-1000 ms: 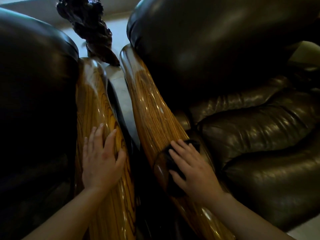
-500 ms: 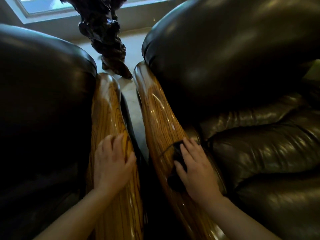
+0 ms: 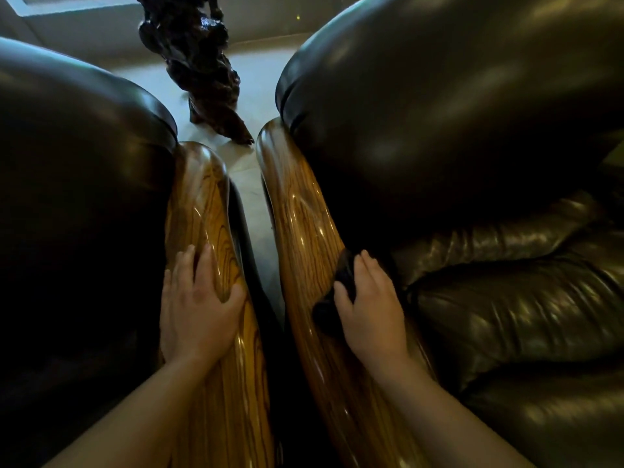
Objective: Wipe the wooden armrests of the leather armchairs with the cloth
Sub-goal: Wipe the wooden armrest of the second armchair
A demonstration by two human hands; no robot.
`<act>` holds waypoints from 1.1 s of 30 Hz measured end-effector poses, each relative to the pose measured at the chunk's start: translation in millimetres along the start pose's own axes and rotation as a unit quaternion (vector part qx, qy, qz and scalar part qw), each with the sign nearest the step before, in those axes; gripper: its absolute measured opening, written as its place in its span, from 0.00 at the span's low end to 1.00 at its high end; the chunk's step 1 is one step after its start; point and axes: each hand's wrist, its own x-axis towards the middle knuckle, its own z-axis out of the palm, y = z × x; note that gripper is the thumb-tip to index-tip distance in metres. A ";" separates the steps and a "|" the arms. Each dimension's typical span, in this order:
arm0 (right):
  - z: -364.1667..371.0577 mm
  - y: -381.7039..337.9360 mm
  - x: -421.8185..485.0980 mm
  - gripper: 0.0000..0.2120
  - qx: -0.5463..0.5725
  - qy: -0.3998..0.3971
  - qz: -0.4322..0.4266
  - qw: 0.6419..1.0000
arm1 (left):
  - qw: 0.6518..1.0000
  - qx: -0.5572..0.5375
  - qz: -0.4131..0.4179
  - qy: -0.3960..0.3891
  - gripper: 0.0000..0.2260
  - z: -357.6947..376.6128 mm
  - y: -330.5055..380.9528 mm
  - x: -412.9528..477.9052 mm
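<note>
Pale floor runs between two dark leather armchairs, a gnarled dark carving standing beyond them; right hand presses the dark cloth flat on the right armrest, roughly midway along it, fingers spread over the cloth; left hand rests open and empty on the left armrest across the gap; wiping looks mid-course, upper stretch likely left; no containers in sight
</note>
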 end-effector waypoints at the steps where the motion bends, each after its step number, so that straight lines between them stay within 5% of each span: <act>1: -2.4 1.1 -0.9 0.28 -0.009 -0.002 -0.014 1.000 | 1.000 0.001 -0.003 0.002 0.34 0.1 0.3 -0.2; 7: -22.1 45.0 -64.6 0.25 -0.022 -0.032 -0.188 0.981 | 1.000 0.007 -0.026 -0.007 0.35 0.8 -1.5 1.8; 10: -42.3 34.9 -33.5 0.17 0.134 0.043 -0.108 0.984 | 1.000 0.011 -0.020 -0.006 0.35 1.4 -2.5 0.9; 13: -51.2 16.1 -8.5 0.14 0.266 0.015 -0.080 0.961 | 1.000 0.013 -0.019 -0.003 0.35 2.2 -3.5 2.8; 18: -18.9 25.6 -23.2 0.28 -0.054 -0.078 -0.211 0.973 | 1.000 0.012 -0.010 0.005 0.35 3.0 -4.7 2.7; 24: -3.2 -5.3 41.2 0.27 -0.032 -0.012 -0.073 0.997 | 1.000 0.005 -0.018 -0.004 0.35 0.6 -5.8 3.5; 28: -1.9 4.4 -2.7 0.30 -0.101 -0.078 -0.233 0.964 | 1.000 0.003 -0.014 -0.006 0.34 0.1 -5.5 4.1; 30: -8.7 27.1 -2.3 0.29 -0.107 -0.080 -0.248 0.960 | 1.000 0.006 -0.015 -0.010 0.35 1.4 -7.0 4.6; 33: -5.5 16.8 32.0 0.29 -0.063 -0.044 -0.112 0.991 | 1.000 0.006 -0.017 -0.004 0.35 2.2 -8.5 4.8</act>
